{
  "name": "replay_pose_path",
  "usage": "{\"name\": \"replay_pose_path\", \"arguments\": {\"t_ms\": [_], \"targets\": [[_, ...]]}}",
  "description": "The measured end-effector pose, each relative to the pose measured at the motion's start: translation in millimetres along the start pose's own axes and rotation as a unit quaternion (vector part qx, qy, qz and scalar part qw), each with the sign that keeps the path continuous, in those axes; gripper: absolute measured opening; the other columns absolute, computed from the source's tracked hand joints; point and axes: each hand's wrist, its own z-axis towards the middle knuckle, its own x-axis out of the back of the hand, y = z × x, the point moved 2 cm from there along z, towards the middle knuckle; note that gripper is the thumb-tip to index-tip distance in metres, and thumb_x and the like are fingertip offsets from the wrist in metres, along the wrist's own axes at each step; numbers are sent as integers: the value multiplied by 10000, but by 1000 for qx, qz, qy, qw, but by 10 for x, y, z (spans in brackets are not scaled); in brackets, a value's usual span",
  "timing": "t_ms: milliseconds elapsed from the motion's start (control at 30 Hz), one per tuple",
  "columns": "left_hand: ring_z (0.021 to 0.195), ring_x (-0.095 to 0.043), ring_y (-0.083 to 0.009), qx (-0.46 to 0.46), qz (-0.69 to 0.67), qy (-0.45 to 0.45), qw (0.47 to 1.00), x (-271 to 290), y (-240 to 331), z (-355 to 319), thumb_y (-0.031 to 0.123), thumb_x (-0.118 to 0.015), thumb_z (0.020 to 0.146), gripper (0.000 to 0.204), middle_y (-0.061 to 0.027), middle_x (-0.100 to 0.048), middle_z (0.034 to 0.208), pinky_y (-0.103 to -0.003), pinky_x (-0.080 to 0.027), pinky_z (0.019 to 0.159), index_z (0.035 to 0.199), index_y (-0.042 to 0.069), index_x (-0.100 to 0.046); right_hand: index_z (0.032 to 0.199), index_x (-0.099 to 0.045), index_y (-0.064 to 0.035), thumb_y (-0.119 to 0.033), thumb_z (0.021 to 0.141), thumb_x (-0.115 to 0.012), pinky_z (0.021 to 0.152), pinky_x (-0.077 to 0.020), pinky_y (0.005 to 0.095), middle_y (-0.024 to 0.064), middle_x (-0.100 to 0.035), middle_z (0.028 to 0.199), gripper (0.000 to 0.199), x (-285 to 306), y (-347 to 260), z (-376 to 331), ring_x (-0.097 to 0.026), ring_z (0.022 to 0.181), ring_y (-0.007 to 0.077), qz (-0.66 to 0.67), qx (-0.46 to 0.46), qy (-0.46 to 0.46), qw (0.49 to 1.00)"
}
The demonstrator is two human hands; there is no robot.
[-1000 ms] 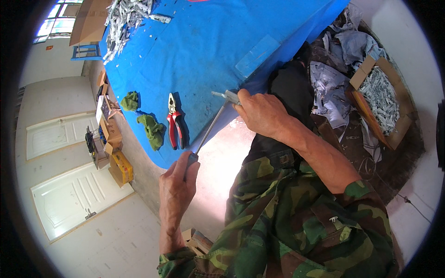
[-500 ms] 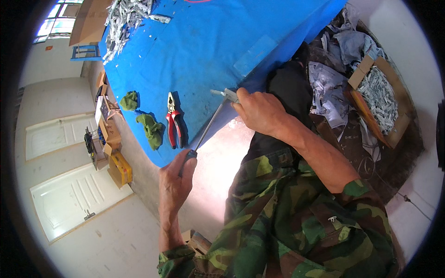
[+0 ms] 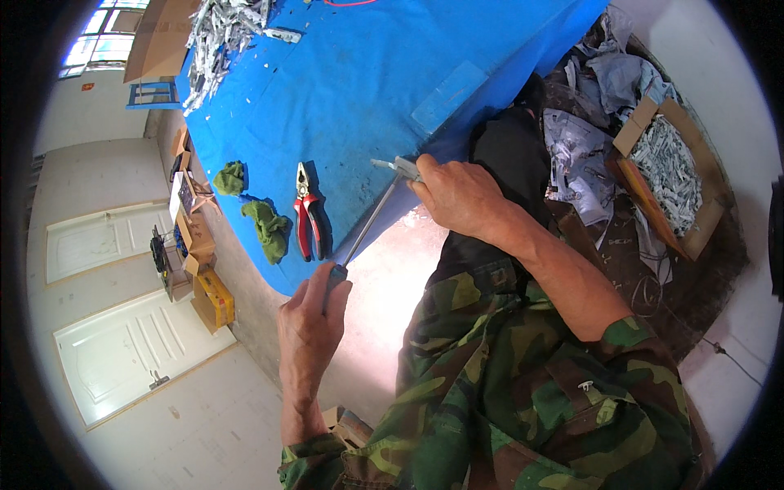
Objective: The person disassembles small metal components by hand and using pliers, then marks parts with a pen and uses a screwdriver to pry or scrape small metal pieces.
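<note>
Fingers of the left hand, at lower centre-left of the frame, are wrapped tight around the dark handle of a long screwdriver with a thin bright metal shaft; the shaft slants up and to the right until its tip meets a small grey metal part pinched in the closed fingers of the right hand, just above the middle of the frame. Tip and part look to be touching, so the driving seems under way, though how far it has gone cannot be told. Both hands work at the near edge of a blue-covered table. Left of the shaft on that cloth lie red-handled pliers, untouched, and two crumpled green cloth gloves. A heap of similar grey metal pieces sits at upper left, and an open cardboard box of more grey pieces stands on the floor at right
</note>
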Motion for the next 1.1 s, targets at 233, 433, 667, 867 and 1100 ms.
{"name": "replay_pose_path", "arguments": {"t_ms": [233, 433, 667, 867, 1100], "targets": [[779, -747, -297, 24, 33, -21, 999, 44, 63, -12, 184, -711, 1006, 264, -165, -749, 967, -399, -585, 672, 1236, 57, -687, 962, -592, -14, -222, 1027, -650, 560, -556, 504, 214, -703, 718, 225, 31, -29, 7, -719, 643, 399, -15, 2, -16, 1000], [715, -709, -212, -5, -28, -13, 1000, -1, -102, 17, 190, -702, 1015, 251, -144, -736, 887, -354, -558, 629, 1209, 33, -701, 949, -537, -5, -229, 1011, -661, 558, -521, 551, 226, -651, 659, 263, 5, -5, 14, -675, 616, 436, 13, -10, -30, 999], [631, -629, -135, 33, -96, -39, 994, -7, -166, 89, 230, -650, 1049, 277, -70, -668, 720, -307, -507, 587, 1199, 10, -727, 945, -587, -9, -219, 1015, -664, 573, -553, 526, 226, -691, 707, 234, 24, -11, 20, -710, 651, 419, -4, -2, -18, 1000], [583, -585, -98, 70, -146, -68, 984, -71, -357, 61, 305, -633, 1070, 345, -38, -634, 671, -288, -472, 542, 1201, 0, -731, 934, -529, -6, -225, 1001, -677, 553, -512, 550, 223, -646, 653, 273, -13, 8, 16, -672, 620, 439, 6, 16, 0, 1000], [556, -544, -71, 84, -211, -96, 969, -145, -470, 84, 436, -598, 1081, 477, -20, -620, 683, -265, -437, 509, 1207, -7, -723, 935, -526, -6, -223, 1001, -673, 586, -507, 566, 231, -653, 681, 271, -32, 26, 23, -672, 660, 450, 1, 7, 1, 1000]]}}
